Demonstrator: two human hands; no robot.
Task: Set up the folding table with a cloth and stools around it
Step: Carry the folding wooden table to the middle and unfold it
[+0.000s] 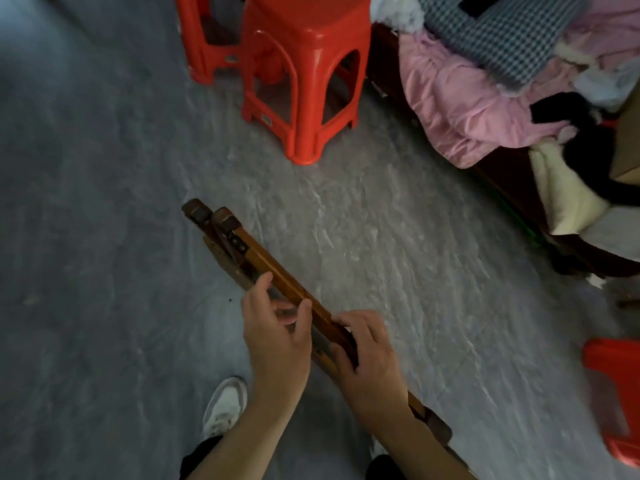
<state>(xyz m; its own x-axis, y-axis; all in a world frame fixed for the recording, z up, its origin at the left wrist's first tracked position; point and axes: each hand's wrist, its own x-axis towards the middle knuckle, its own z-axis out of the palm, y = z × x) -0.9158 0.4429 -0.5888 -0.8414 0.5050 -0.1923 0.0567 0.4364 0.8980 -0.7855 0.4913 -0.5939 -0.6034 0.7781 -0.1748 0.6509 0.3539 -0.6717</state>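
Head view, both hands gripping folded table, red stools ahead, clothes pile right

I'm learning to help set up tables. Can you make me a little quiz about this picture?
1. True or false: the folding table is already opened out flat.
2. Which hands hold the folded table? A) only the left hand B) only the right hand C) both
3. Fill in: the stool standing near the heap of clothes is coloured ____.

Key:
1. False; it is folded up, seen edge-on above the floor.
2. C; fingers of both hands curl round its wooden edge.
3. Red; a second red stool stands behind it.
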